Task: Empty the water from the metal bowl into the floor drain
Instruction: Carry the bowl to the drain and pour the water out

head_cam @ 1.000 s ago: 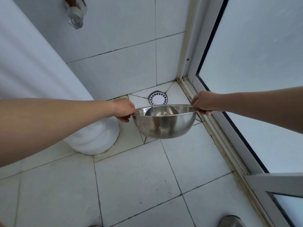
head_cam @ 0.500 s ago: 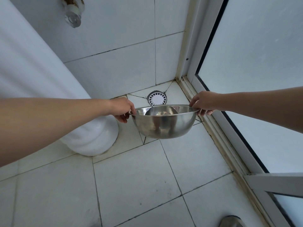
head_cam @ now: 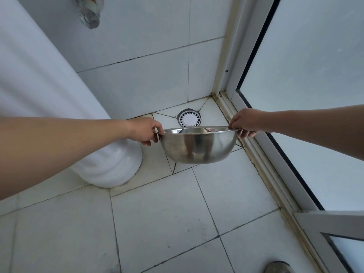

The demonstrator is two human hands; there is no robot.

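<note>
A shiny metal bowl (head_cam: pixel 198 146) hangs in the air above the tiled floor, close to level, its opening only just visible. My left hand (head_cam: pixel 145 131) pinches its left rim and my right hand (head_cam: pixel 245 123) pinches its right rim. Just beyond the bowl's far edge, a round white floor drain (head_cam: pixel 189 118) sits in the corner of the floor, partly hidden by the rim. Water inside the bowl cannot be made out from this angle.
A white ribbed pedestal (head_cam: pixel 110 166) stands on the floor at the left, close to my left hand. A frosted glass door with a metal frame (head_cam: pixel 262 150) runs along the right. A tap fitting (head_cam: pixel 89 11) sticks out of the tiled wall above. A shoe tip (head_cam: pixel 278 267) shows bottom right.
The bowl has stayed in both hands and moved very slightly toward the drain; more of the drain shows above its rim than a second ago.
</note>
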